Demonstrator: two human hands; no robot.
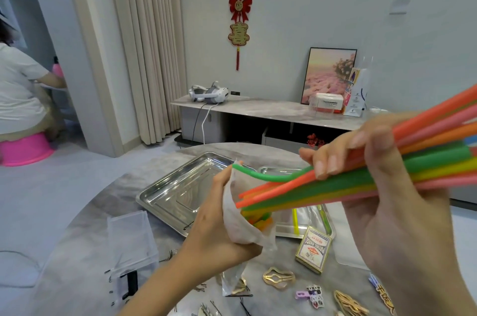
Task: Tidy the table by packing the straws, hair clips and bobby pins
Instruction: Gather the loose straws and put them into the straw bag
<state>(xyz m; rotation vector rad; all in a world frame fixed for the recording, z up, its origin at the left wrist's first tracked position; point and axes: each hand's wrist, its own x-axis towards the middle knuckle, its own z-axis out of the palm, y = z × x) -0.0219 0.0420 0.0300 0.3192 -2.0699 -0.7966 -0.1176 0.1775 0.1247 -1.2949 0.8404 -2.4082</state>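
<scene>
A round grey marble table fills the lower half of the frame. 2 steel trays lie on it: a large tray at centre and a smaller tray just right of it. A deck of playing cards leans on the smaller tray's near rim. Behind, a low sideboard carries a white headset, a white box and a framed picture leaning on the wall. A red and gold ornament hangs at top centre, right of a beige curtain. At far left a person in a white shirt sits on a pink stool.
</scene>
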